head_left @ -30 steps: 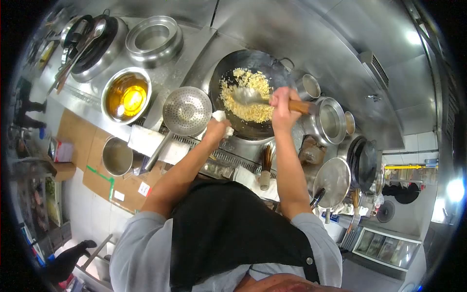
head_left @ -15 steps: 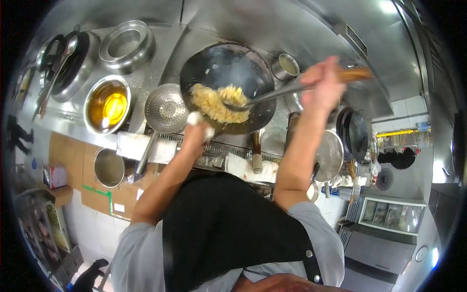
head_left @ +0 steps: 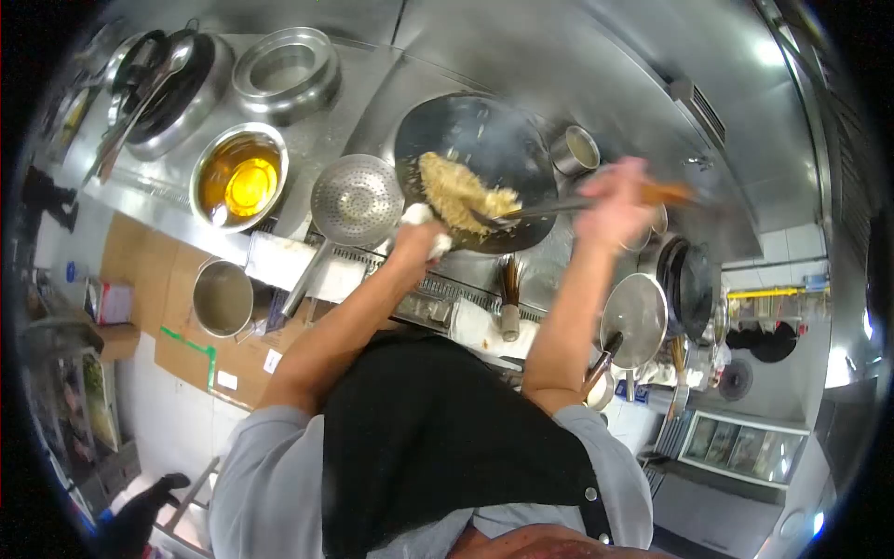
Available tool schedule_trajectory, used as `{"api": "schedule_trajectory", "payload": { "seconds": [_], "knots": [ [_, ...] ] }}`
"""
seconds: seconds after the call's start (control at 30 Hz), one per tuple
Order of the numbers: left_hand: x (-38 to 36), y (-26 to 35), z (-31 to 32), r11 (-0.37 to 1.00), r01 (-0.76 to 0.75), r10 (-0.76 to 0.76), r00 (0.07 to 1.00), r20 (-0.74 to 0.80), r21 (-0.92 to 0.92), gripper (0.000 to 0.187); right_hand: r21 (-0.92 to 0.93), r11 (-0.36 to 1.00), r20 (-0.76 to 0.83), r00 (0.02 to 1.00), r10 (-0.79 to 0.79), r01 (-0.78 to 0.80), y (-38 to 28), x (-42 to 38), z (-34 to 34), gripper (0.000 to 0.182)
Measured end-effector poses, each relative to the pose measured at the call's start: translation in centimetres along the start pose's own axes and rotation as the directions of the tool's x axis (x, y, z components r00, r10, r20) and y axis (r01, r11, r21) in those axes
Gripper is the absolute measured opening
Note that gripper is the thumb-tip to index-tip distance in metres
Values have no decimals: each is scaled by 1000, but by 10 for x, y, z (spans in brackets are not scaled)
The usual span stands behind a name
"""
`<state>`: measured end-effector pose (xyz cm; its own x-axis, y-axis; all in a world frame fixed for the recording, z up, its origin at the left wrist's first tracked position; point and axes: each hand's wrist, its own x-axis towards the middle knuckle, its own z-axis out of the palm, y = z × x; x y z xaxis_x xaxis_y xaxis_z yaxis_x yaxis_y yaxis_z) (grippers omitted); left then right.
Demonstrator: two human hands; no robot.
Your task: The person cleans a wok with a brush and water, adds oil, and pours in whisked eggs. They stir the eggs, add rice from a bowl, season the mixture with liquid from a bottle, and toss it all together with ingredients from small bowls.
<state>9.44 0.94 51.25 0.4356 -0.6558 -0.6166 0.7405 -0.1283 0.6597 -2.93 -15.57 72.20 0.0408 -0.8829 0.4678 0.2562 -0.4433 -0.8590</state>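
Note:
A dark wok (head_left: 507, 154) on the stove holds a heap of fried rice (head_left: 450, 186), with loose grains up its far wall and steam above it. My left hand (head_left: 416, 248) is closed around a folded white cloth (head_left: 417, 214) at the wok's near left rim. The part of the rim under the cloth is hidden. My right hand (head_left: 615, 210), blurred by motion, grips a long-handled metal ladle (head_left: 545, 209) near its wooden end. The ladle's head is in the rice, partly covered, at the right side of the heap.
Left of the wok are a perforated strainer (head_left: 357, 200), a bowl of yellow oil (head_left: 250, 186) and stacked metal pots (head_left: 284, 70). A small metal pot (head_left: 575, 149) stands at the back right. A bamboo brush (head_left: 509, 298) lies in front; a fine sieve (head_left: 635, 317) is at the right.
The rice has shifted into a more compact heap at the wok's left. The ladle's head has moved toward the near side of the wok. The whole view has shifted slightly.

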Motion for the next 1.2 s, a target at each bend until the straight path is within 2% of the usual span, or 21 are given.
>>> {"api": "schedule_trajectory", "payload": {
  "seconds": [0.03,0.1,0.23,0.3,0.33,0.4,0.47,0.5,0.53,0.57,0.63,0.7,0.77,0.8,0.87,0.93,0.97,1.03,1.13,1.17,1.2],
  "knots": [
    [32,-12,-7,999,1,-5,994,112,37,23,-86,993,38,996,84,-80,29,-20,19,30],
    [50,-40,-25,991,-111,104,991,90,74,23,68,996,228,973,32,-49,83,-14,23,26],
    [-22,-64,-85,996,-82,82,997,12,24,22,137,991,-26,1000,-1,4,-1,42,-1,29],
    [-38,-55,-78,983,-47,46,999,11,177,21,282,958,24,999,48,-53,-53,36,-31,28],
    [-49,-48,-74,970,-29,31,1000,-4,243,20,252,968,13,1000,20,-23,-52,20,-38,31],
    [-34,-24,-27,1000,-18,18,1000,-2,0,14,212,976,-1,999,-46,45,-32,-10,-41,35],
    [0,-17,-7,999,-43,43,998,36,-12,18,195,975,-93,987,128,-108,34,-51,4,24],
    [17,-34,-14,996,-84,82,995,50,26,19,219,976,119,993,-18,-9,73,-65,11,23],
    [31,-48,-24,990,-121,116,991,68,69,19,103,994,231,973,13,-38,91,-63,15,25],
    [45,-54,-32,980,-167,158,983,91,110,19,87,996,231,973,12,-33,80,-50,18,25],
    [21,-87,-63,988,-114,117,993,-22,106,28,44,999,214,977,19,-29,22,-17,16,26],
    [-9,-120,-103,989,-144,143,990,18,36,31,178,981,127,990,60,-82,-48,-2,-14,30],
    [-59,-134,-118,985,-171,171,985,-1,-2,29,356,934,237,970,-50,-39,-85,-13,-63,29],
    [-83,-121,-111,993,-116,116,993,-9,4,28,351,934,191,972,-134,60,-91,-37,-72,26],
    [-118,-98,-90,999,-50,50,999,-12,2,21,301,951,182,975,-130,70,-30,-84,-87,28],
    [-137,-115,-90,1000,-29,29,998,-47,-1,25,-30,996,549,834,-53,83,2,-128,-93,19],
    [-144,-121,-90,1000,-24,24,998,-64,-2,26,19,999,632,774,-48,46,-12,-138,-99,16],
    [-142,-163,-111,992,-125,127,988,-88,27,18,318,939,518,853,-61,-127,-43,-153,-119,18],
    [-161,-202,-135,996,-28,46,977,-207,89,10,535,845,390,886,-252,5,-38,-193,-135,20],
    [-172,-197,-128,996,-85,90,983,-161,41,12,254,966,393,909,-138,37,-3,-216,-145,17],
    [-170,-198,-128,989,-103,118,982,-148,105,19,57,998,583,813,-11,-27,14,-226,-150,15]
  ]
}}
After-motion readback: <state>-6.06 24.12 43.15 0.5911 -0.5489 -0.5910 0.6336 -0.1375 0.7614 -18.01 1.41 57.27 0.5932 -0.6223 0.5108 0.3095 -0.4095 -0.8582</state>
